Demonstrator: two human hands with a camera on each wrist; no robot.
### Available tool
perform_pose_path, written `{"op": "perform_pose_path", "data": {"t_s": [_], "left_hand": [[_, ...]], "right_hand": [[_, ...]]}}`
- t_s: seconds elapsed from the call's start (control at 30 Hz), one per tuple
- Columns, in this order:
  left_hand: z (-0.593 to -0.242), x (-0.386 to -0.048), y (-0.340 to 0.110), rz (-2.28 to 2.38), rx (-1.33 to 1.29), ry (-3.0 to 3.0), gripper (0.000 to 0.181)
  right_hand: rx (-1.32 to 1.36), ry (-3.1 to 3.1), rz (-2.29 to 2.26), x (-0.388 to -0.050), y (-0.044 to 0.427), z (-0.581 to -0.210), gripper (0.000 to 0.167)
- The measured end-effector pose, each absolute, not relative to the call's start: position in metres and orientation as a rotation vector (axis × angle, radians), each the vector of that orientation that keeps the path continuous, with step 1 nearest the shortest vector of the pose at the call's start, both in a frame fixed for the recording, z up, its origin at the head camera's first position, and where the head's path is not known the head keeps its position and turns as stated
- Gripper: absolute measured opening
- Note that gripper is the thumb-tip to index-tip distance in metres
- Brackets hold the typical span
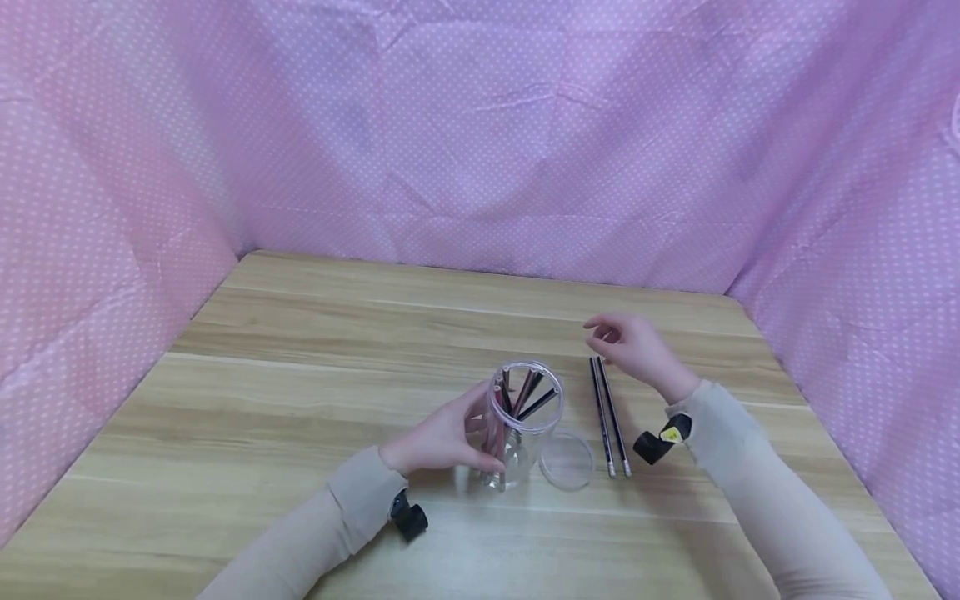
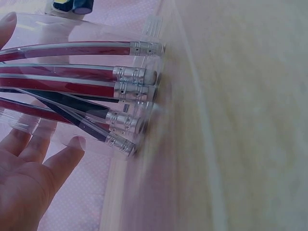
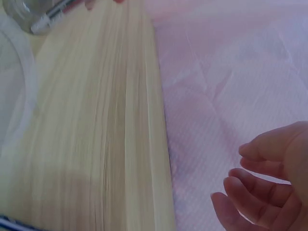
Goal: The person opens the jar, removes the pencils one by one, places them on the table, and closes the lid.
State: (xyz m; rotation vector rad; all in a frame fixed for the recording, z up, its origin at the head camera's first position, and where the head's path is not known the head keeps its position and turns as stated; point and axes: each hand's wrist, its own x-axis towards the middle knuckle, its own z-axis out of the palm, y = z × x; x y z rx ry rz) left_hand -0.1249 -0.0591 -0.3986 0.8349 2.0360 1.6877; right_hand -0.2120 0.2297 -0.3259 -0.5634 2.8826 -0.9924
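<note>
My left hand (image 1: 450, 432) grips a clear plastic jar (image 1: 536, 437) from its left side, thumb toward me. The jar stands on the table with several red and dark pencils (image 2: 57, 83) leaning inside, their metal-banded eraser ends at the bottom. A round clear lid (image 1: 567, 461) lies flat just right of the jar. Beyond the lid lie two dark pencils, a left one (image 1: 602, 417) and a right one (image 1: 615, 421), side by side with eraser ends toward me. Over their far ends hovers my right hand (image 1: 633, 346), fingers loosely curled and holding nothing.
The wooden table (image 1: 315, 333) has pink polka-dot cloth (image 1: 480, 150) hanging behind it and on both sides. Black wrist cameras sit on both cuffs. The lid's rim (image 3: 26, 72) shows at the left of the right wrist view.
</note>
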Motion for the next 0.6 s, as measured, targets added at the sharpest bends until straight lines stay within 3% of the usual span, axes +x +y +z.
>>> {"op": "perform_pose_path", "data": {"t_s": [0.6], "left_hand": [[-0.395, -0.123, -0.059, 1.674, 0.81, 2.049, 0.108]], "right_hand": [[-0.918, 2.916, -1.114, -0.173, 0.191, -0.296, 0.026]]}}
